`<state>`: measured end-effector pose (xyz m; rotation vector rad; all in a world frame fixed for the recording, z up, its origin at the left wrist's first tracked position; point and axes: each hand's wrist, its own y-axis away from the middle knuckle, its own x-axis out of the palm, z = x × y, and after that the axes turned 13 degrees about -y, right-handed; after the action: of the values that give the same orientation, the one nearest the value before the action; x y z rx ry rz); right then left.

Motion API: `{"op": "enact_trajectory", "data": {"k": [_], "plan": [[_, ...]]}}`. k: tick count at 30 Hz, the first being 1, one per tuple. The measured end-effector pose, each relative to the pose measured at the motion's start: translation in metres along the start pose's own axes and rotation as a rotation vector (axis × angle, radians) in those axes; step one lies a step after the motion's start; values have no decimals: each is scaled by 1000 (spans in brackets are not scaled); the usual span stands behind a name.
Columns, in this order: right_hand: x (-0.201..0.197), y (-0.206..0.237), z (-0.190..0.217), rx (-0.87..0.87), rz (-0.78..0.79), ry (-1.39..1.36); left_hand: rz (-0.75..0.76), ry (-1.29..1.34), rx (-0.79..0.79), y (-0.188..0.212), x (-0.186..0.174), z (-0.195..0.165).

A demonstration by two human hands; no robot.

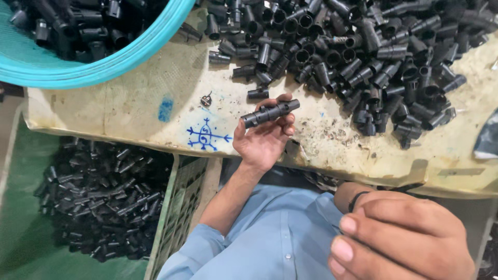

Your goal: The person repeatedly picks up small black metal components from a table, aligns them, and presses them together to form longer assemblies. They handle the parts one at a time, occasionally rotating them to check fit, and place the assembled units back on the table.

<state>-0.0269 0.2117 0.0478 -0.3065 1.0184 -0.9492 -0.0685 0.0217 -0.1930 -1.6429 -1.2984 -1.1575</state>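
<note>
My left hand [262,142] is raised over the front edge of the worn cream worktop [129,103], palm up. Its fingertips and thumb pinch a black plastic tube piece [270,113], held nearly level, that looks like two short fittings joined end to end. A big heap of loose black tube fittings [373,57] lies on the worktop just beyond and to the right of it. My right hand [402,238] is close to the camera at the bottom right, a black band on its wrist. Its fingers are bunched together with nothing visible in them.
A teal basin [104,62] full of black fittings stands at the top left. Below the worktop on the left, a green crate [179,207] holds several more black parts [104,197]. A small metal clip [206,99] and a blue drawn mark [207,136] are on the worktop.
</note>
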Motion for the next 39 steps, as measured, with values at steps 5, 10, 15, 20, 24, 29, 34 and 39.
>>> {"op": "enact_trajectory", "data": {"k": [5, 10, 15, 20, 24, 29, 34, 39], "plan": [[3, 5, 7, 45, -167, -1, -3, -2, -6, -2, -3, 5], [-2, 22, 10, 52, -234, -53, -13, -7, -4, -3, 2, 7], [-9, 25, 20, 128, -230, -25, -46, -20, -7, -2, 4, 7], [-23, 30, 20, 92, -126, 28, -58, -26, -6, -3, 5, 7], [-23, 34, 24, 88, -148, 116, -50, -18, 2, -3, 6, 8], [-19, 19, 0, -40, -209, 204, -30, -26, 21, -2, 5, 7], [27, 7, -96, 213, -493, 109, -3, 43, 109, 18, 6, -14], [94, 2, -147, 405, -239, 175, 16, -69, 307, 36, 2, -53]]}}
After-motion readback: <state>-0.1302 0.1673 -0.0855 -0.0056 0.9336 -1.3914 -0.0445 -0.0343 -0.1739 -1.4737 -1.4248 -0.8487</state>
